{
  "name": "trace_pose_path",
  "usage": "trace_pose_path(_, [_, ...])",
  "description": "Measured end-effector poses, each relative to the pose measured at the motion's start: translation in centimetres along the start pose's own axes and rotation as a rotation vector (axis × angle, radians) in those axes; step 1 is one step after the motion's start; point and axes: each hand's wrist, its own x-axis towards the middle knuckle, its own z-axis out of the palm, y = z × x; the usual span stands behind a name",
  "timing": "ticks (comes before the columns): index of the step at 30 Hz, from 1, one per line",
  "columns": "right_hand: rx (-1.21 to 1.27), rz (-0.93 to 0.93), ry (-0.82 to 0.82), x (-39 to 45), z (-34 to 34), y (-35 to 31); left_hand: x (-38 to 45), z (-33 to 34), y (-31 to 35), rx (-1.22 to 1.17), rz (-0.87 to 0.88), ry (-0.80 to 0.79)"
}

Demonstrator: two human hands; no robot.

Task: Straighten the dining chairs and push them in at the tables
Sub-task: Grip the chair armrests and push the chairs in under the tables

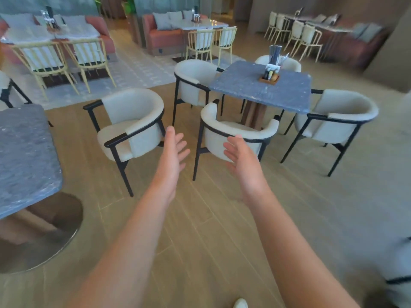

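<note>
Both arms reach forward with nothing held. The left hand point(174, 150) has a loose, spread grip, fingers straight, in the air between two chairs. The right hand point(243, 157) is likewise spread and relaxed, in front of the curved back of the cream-upholstered, black-framed armchair point(235, 132) tucked against the near edge of the square blue-grey stone worktop point(255, 90). A matching cream armchair point(131, 127) stands out on the wooden plank floor point(200, 230), left of that worktop, turned askew.
</note>
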Motion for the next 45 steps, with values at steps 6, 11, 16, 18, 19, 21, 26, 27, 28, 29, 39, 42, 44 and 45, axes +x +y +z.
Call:
trace_pose_path(6, [0.054, -0.057, 0.207, -8.1, -0.6, 0.2, -4.1, 0.5, 1.2, 0.040, 0.042, -0.251])
trace_pose_path(11, [0.037, -0.131, 0.329, -14.2, -2.6, -0.6, -8.1, 1.9, 2.6, 0.032, 0.069, -0.395])
trace_pose_path(16, [0.041, -0.187, 0.375, -17.1, -4.6, -2.4, -11.4, 3.7, 3.9, 0.031, 0.102, -0.502])
trace_pose_path(18, [0.043, -0.185, 0.397, -17.7, -4.8, -2.6, -12.0, 3.7, 4.2, 0.017, 0.098, -0.513])
trace_pose_path(19, [0.040, -0.191, 0.407, -18.0, -4.8, -2.7, -12.1, 3.7, 4.2, 0.009, 0.099, -0.521])
trace_pose_path(21, [0.036, -0.204, 0.422, -18.2, -4.8, -2.7, -12.2, 3.8, 4.4, 0.007, 0.104, -0.533])
trace_pose_path(26, [0.062, -0.191, 0.374, -17.7, -3.4, -2.5, -12.2, 2.3, 4.6, 0.003, 0.116, -0.504])
trace_pose_path(27, [0.064, -0.194, 0.351, -17.4, -2.7, -2.6, -11.9, 1.6, 4.7, 0.004, 0.127, -0.486])
trace_pose_path(28, [0.069, -0.202, 0.324, -17.1, -1.9, -2.7, -11.5, 0.8, 4.7, 0.002, 0.132, -0.460])
trace_pose_path(29, [0.077, -0.210, 0.297, -16.6, -1.0, -2.8, -11.0, -0.2, 4.8, -0.002, 0.132, -0.425])
trace_pose_path(39, [0.104, -0.109, -0.103, -12.2, 10.7, -2.2, -8.6, -13.4, 3.9, -0.069, 0.065, 0.054])
trace_pose_path(42, [0.107, -0.092, -0.257, -11.4, 14.4, -2.4, -9.3, -16.9, 4.2, -0.090, 0.100, 0.208])
trace_pose_path(44, [0.129, -0.077, -0.354, -11.0, 16.2, -2.6, -9.9, -18.7, 4.7, -0.109, 0.121, 0.300])
trace_pose_path(45, [0.131, -0.073, -0.400, -10.9, 16.9, -2.8, -10.2, -19.3, 5.0, -0.121, 0.131, 0.345])
